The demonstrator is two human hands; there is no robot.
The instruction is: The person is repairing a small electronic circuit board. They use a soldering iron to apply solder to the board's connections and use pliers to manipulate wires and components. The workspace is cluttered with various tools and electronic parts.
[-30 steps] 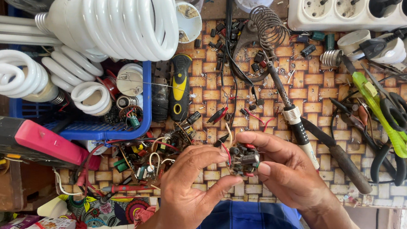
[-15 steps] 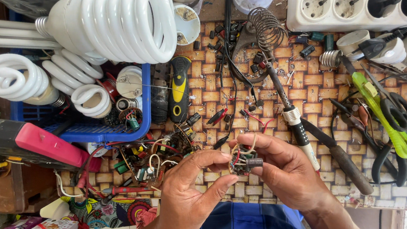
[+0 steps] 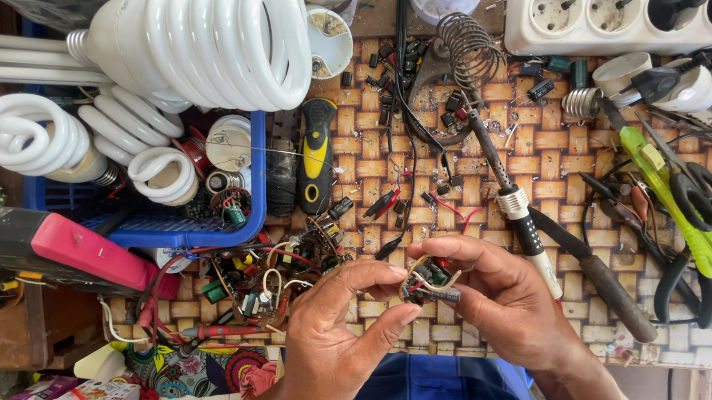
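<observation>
Here a small circuit board (image 3: 428,282), thick with components and loose wire leads, is held just above the woven mat (image 3: 552,149), pinched between both hands. The left hand (image 3: 334,337) is closed on its near edge with thumb and forefinger; the right hand (image 3: 502,305) is wrapped round its far side, fingertips on top. The board is judged light and stiff but fragile: leads and solder joints would likely bend or snap, so it is best gripped by the bare edges, not by the parts. Left of the board, a tangle of wires and more boards (image 3: 265,283) is heaped on the mat, close enough to snag the leads. Just right of the board a soldering iron (image 3: 535,235) lies diagonally, its coil stand (image 3: 468,50) further up. Further left, spiral lamps (image 3: 198,33) are stacked over a blue tray (image 3: 246,215), with a pink-handled tool (image 3: 81,250) below it. Green cutters (image 3: 677,209) and scissors (image 3: 705,186) lie well to the right, a power strip (image 3: 634,22) above.
</observation>
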